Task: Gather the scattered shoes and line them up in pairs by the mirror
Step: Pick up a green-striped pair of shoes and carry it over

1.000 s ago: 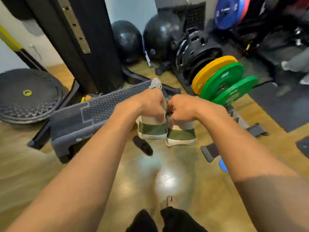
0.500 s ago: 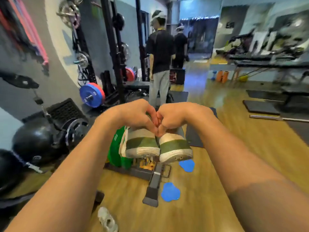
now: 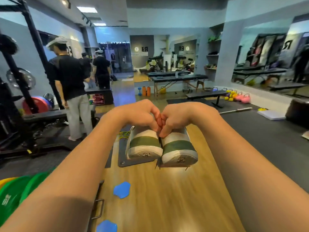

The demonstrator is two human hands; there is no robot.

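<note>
While we carry one pair above the floor (image 3: 167, 198), our left hand (image 3: 140, 115) grips the left sneaker (image 3: 144, 145), our right hand (image 3: 181, 118) grips the right sneaker (image 3: 179, 152), heels touching; mirror (image 3: 269, 62) well apart at right, so lining-up seems undone.

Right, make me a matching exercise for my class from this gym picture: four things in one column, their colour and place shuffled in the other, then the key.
Things
1. shoes
2. weight plates
3. kettlebells
4. foam rollers

Colour and place
A. orange, upright beside the massage table
B. white with a green band, held by the left hand and right hand
C. mostly green, lower left corner
D. pink and yellow, on the floor along the right wall

Pairs: 1-B, 2-C, 3-D, 4-A
</note>
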